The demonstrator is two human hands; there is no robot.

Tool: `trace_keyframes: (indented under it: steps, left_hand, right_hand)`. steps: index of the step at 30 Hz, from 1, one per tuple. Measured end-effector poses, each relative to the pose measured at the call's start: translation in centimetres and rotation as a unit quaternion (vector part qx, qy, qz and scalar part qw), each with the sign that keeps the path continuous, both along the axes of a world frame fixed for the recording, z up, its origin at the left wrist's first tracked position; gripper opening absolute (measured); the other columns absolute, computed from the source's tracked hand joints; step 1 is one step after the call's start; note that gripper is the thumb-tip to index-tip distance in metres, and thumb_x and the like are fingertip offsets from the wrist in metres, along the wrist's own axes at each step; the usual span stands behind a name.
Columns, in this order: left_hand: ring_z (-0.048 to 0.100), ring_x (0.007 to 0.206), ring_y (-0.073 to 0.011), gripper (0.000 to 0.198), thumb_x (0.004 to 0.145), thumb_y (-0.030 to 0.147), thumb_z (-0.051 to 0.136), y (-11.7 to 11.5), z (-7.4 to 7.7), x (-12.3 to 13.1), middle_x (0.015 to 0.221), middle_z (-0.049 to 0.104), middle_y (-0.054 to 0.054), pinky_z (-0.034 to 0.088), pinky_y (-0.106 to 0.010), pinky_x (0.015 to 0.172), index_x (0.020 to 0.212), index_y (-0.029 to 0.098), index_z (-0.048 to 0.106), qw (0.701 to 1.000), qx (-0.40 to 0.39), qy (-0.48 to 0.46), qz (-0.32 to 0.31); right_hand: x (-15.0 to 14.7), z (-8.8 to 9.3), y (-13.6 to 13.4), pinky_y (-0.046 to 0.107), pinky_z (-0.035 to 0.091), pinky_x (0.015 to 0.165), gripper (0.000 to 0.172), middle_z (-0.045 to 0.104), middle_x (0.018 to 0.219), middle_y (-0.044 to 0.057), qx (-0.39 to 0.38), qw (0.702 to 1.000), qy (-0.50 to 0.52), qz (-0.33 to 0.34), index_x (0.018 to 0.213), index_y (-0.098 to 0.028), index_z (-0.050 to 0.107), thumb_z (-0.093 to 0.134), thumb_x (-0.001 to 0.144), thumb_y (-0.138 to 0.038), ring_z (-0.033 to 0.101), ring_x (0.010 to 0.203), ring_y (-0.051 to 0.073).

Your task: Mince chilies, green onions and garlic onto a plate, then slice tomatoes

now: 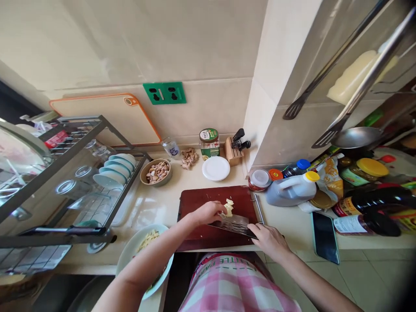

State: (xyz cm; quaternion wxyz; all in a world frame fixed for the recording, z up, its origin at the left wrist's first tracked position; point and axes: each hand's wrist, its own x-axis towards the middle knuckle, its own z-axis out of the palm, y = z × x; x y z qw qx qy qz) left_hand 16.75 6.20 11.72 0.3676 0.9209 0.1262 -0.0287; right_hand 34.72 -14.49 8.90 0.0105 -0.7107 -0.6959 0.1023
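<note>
My right hand (269, 239) is closed around the handle of a kitchen knife (234, 224), whose broad blade lies low over a dark red cutting board (195, 197). At the blade's far end is my left hand (210, 212), fingers curled together. Its fingertips are by the blade and the pale cut pieces; whatever they pinch is hidden. The pale yellow pieces (229, 207), possibly garlic, form a small pile just beyond the blade. A few tiny scraps lie elsewhere on the board.
Beyond the board are a white plate (216, 168), a knife block (233, 152), a jar (209, 143), ginger (189, 158) and a bowl of garlic cloves (156, 172). A large bowl (125, 249) sits left under my forearm. A dish rack (112, 216), jug (289, 190) and phone (325, 237) flank the board.
</note>
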Motion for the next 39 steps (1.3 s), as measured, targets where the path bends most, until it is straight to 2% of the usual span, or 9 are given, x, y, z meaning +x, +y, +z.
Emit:
trace_keyframes:
  steps: [7, 12, 17, 20, 24, 29, 32, 35, 39]
  left_hand:
    - [0.058, 0.081, -0.0148, 0.016, 0.079, 0.014, 0.052, 0.5, -4.9, 3.2, 0.081, 0.064, -0.002, 0.045, -0.025, 0.077, 0.080, 0.020, 0.067, 0.999, 0.026, -0.035, -0.017]
    - [0.059, 0.078, -0.0167, 0.019, 0.081, 0.017, 0.049, 2.3, -5.4, 3.6, 0.085, 0.063, -0.006, 0.048, -0.029, 0.074, 0.083, 0.018, 0.067, 0.996, 0.067, -0.048, -0.036]
    - [0.051, 0.108, -0.0222, 0.030, 0.084, 0.023, 0.046, 3.5, -5.8, 3.8, 0.114, 0.057, -0.010, 0.040, -0.038, 0.096, 0.111, 0.021, 0.059, 0.987, 0.094, -0.084, -0.104]
    - [0.045, 0.118, -0.0245, 0.040, 0.083, 0.034, 0.050, 3.3, -6.8, 3.3, 0.125, 0.051, -0.012, 0.036, -0.040, 0.101, 0.121, 0.021, 0.052, 0.977, 0.122, -0.089, -0.153]
    - [0.043, 0.119, -0.0283, 0.054, 0.073, 0.047, 0.061, 1.9, -7.8, 2.2, 0.126, 0.049, -0.013, 0.035, -0.042, 0.101, 0.120, 0.021, 0.053, 0.975, 0.150, -0.102, -0.131]
    - [0.047, 0.112, -0.0252, 0.037, 0.080, 0.038, 0.055, -1.1, -8.9, 0.9, 0.119, 0.053, -0.011, 0.040, -0.041, 0.096, 0.114, 0.023, 0.057, 0.974, 0.195, -0.114, -0.005]
    - [0.047, 0.109, -0.0249, 0.034, 0.081, 0.035, 0.055, -3.8, -9.8, 0.7, 0.117, 0.053, -0.010, 0.041, -0.042, 0.094, 0.113, 0.023, 0.058, 0.959, 0.218, -0.112, 0.142]
    - [0.047, 0.107, -0.0251, 0.030, 0.080, 0.030, 0.056, -7.0, -10.6, 1.3, 0.115, 0.053, -0.010, 0.041, -0.044, 0.092, 0.109, 0.024, 0.058, 0.913, 0.231, -0.108, 0.317]
    - [0.048, 0.103, -0.0265, 0.035, 0.077, 0.033, 0.061, -9.9, -10.2, 2.1, 0.114, 0.052, -0.009, 0.041, -0.045, 0.086, 0.110, 0.025, 0.055, 0.875, 0.218, -0.083, 0.424]
  right_hand:
    - [-1.2, 0.0, 0.1, 0.026, 0.039, 0.060, 0.029, 0.060, 0.076, 0.001, 0.061, 0.995, -0.078, 0.015, 0.099, -0.023, 0.055, 0.055, 0.075, -0.006, 0.059, 0.070, 0.016]
    - [-1.5, -0.8, -2.4, 0.027, 0.043, 0.064, 0.037, 0.062, 0.078, 0.002, 0.077, 0.993, -0.088, 0.005, 0.107, -0.023, 0.056, 0.054, 0.075, -0.005, 0.060, 0.071, 0.017]
    - [-0.6, -1.7, -7.0, 0.028, 0.047, 0.068, 0.046, 0.067, 0.088, 0.002, 0.083, 0.996, -0.023, -0.038, 0.113, -0.025, 0.055, 0.056, 0.071, -0.006, 0.063, 0.076, 0.018]
    - [0.6, -2.6, -10.3, 0.027, 0.049, 0.074, 0.047, 0.068, 0.095, 0.001, 0.093, 0.991, 0.038, -0.083, 0.114, -0.028, 0.055, 0.052, 0.072, -0.007, 0.064, 0.082, 0.017]
    - [1.8, -3.8, -12.9, 0.025, 0.051, 0.076, 0.041, 0.068, 0.102, -0.001, 0.077, 0.973, 0.128, -0.174, 0.113, -0.030, 0.055, 0.051, 0.075, -0.016, 0.065, 0.088, 0.017]
    - [1.6, -3.4, -10.5, 0.027, 0.050, 0.078, 0.032, 0.068, 0.104, 0.005, 0.039, 0.928, 0.258, -0.267, 0.107, -0.025, 0.059, 0.049, 0.080, -0.041, 0.064, 0.092, 0.021]
    - [0.9, -2.4, -7.2, 0.027, 0.051, 0.075, 0.038, 0.069, 0.095, 0.006, 0.022, 0.887, 0.358, -0.290, 0.101, -0.020, 0.060, 0.049, 0.078, -0.049, 0.065, 0.087, 0.022]
    - [0.2, -1.5, -4.2, 0.025, 0.049, 0.055, 0.042, 0.067, 0.073, 0.001, -0.022, 0.852, 0.424, -0.308, 0.101, -0.019, 0.057, 0.044, 0.079, -0.052, 0.063, 0.059, 0.017]
    - [-0.1, -1.0, -1.8, 0.025, 0.045, 0.048, 0.034, 0.061, 0.060, -0.002, -0.051, 0.870, 0.415, -0.263, 0.098, -0.020, 0.054, 0.040, 0.082, -0.047, 0.056, 0.046, 0.015]
